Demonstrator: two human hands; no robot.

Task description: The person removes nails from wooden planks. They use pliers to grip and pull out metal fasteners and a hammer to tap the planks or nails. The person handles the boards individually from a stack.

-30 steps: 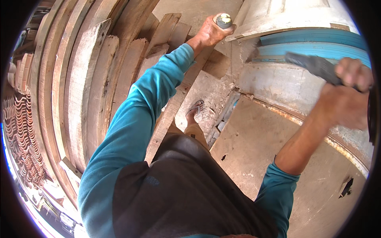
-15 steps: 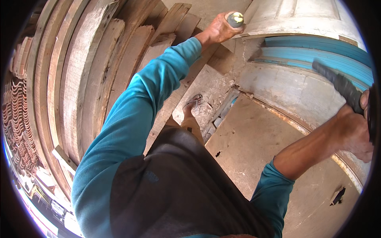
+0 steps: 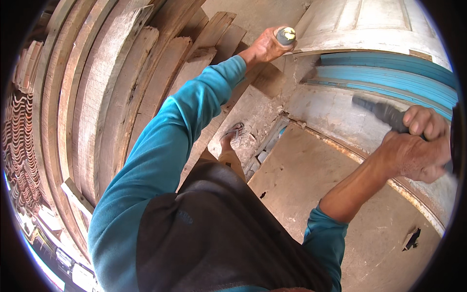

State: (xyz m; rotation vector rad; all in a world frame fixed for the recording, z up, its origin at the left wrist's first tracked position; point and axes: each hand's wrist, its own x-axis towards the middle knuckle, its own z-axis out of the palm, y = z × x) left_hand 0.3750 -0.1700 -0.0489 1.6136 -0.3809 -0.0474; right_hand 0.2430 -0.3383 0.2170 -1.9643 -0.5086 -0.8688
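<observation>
Fingers of the left hand (image 3: 266, 46) wrap tight round a chisel handle (image 3: 286, 35) set against the edge of a pale wooden door panel (image 3: 369, 29). Right hand (image 3: 416, 148) grips a dark hammer handle (image 3: 382, 113) fully closed, above a brown board (image 3: 316, 194), well apart from the chisel.

One head-worn fisheye looks steeply down, close over the person's torso.

- Rough, unfinished wooden planks (image 3: 97, 121), dry and grey-brown.
- Matt, worn white-painted wooden door (image 3: 369, 29).
- Dusty plywood panel (image 3: 321, 194), scuffed.
- Soft teal cloth sleeve (image 3: 165, 151).
- Dark matt tool handle (image 3: 384, 113).
</observation>
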